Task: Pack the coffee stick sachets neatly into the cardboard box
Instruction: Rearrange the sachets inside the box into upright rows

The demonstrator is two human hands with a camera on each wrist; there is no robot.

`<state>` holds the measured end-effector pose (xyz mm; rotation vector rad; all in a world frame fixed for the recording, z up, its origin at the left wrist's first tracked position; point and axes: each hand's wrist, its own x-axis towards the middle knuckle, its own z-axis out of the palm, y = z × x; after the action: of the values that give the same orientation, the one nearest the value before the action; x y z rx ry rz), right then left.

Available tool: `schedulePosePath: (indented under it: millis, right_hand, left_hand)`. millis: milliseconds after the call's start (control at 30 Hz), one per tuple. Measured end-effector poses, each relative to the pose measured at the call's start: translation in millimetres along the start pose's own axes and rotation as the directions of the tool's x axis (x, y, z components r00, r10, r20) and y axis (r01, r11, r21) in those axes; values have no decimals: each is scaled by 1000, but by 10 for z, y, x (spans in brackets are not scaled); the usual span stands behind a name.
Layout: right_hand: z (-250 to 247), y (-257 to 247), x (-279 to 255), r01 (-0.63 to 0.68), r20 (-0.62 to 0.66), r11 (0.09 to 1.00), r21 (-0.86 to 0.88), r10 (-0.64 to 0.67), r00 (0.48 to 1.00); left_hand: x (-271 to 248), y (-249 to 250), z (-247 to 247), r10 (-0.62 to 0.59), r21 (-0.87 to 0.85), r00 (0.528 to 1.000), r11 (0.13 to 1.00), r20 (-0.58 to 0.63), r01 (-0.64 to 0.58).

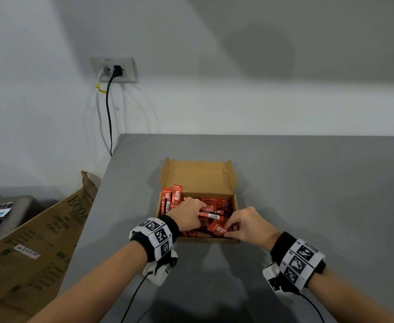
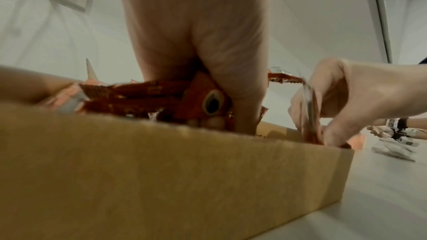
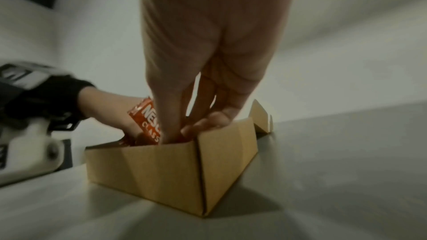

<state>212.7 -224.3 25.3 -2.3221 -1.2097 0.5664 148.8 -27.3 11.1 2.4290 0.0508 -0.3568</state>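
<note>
An open cardboard box (image 1: 234, 183) sits on the grey table with its lid folded back. Several red coffee stick sachets (image 1: 217, 202) fill it; two of these stand up at its left wall (image 1: 171, 198). My left hand (image 1: 187, 214) reaches into the box and grips a bunch of sachets (image 2: 143, 96). My right hand (image 1: 242, 226) is at the box's near right corner and pinches one red sachet (image 1: 218, 229) between thumb and fingers; that sachet (image 3: 148, 121) shows its white lettering in the right wrist view. The box's near wall (image 2: 161, 171) hides the sachets' lower parts.
The grey table (image 1: 307, 183) extends right and behind the box. A large brown carton (image 1: 35, 248) leans at the table's left edge. A wall socket with two plugged cables (image 1: 113, 69) is on the wall behind. Another person's hand (image 2: 392, 130) appears far right.
</note>
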Motion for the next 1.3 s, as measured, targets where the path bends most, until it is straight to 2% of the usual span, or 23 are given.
schedulePosePath:
  millis: [133, 267, 400, 467, 633, 833, 867, 933, 1000, 1033, 1100, 1200, 1233, 1300]
  right_hand:
    - [22, -145, 75, 2, 56, 961, -277, 14, 998]
    - [41, -275, 175, -21, 69, 878, -478, 61, 996]
    - [70, -327, 245, 22, 129, 822, -569, 62, 990]
    - [76, -340, 275, 14, 120, 820, -572, 67, 990]
    - [70, -306, 271, -5, 94, 847, -532, 64, 994]
    - [-123, -220, 203, -59, 96, 946, -318, 94, 991]
    - [-154, -196, 192, -59, 54, 965, -256, 75, 996]
    - [-176, -188, 175, -17, -84, 1000, -11, 16, 996]
    - [-141, -217, 183, 86, -238, 967, 238, -27, 971]
    - [-110, -226, 203, 145, -304, 951, 272, -58, 951]
    - [-65, -241, 234, 229, -391, 947, 225, -127, 911]
    - [-118, -206, 263, 247, -488, 954, 168, -137, 862]
    - [-159, -191, 269, 239, -496, 955, 175, -124, 859]
    - [-202, -199, 261, 217, -416, 948, 234, -104, 903]
  left_hand:
    - [-18, 48, -63, -21, -5, 999, 1000, 37, 21]
    - [-46, 41, -104, -33, 8, 996, 999, 89, 32]
    - [-107, 75, -184, -54, -18, 995, 998, 82, 55]
    - [-122, 94, -177, -41, 24, 997, 999, 67, 39]
    - [-129, 55, -45, -3, 80, 999, 997, 46, 0]
    - [-169, 106, -82, 7, 39, 1000, 999, -24, -6]
    - [-162, 111, -115, 3, 3, 998, 1000, -60, -2]
    - [-151, 147, -176, 16, -65, 991, 998, -129, -25]
    - [-131, 209, -195, 53, -84, 988, 994, -144, -65]
    - [-123, 239, -185, 66, -79, 987, 994, -143, -78]
    - [-112, 260, -155, 56, -93, 986, 993, -157, -71]
    - [-136, 204, -166, 15, -178, 989, 983, -146, -42]
    - [-160, 173, -185, -9, -190, 991, 982, -135, -17]
    - [-185, 106, -216, -45, -168, 990, 986, -134, 22]
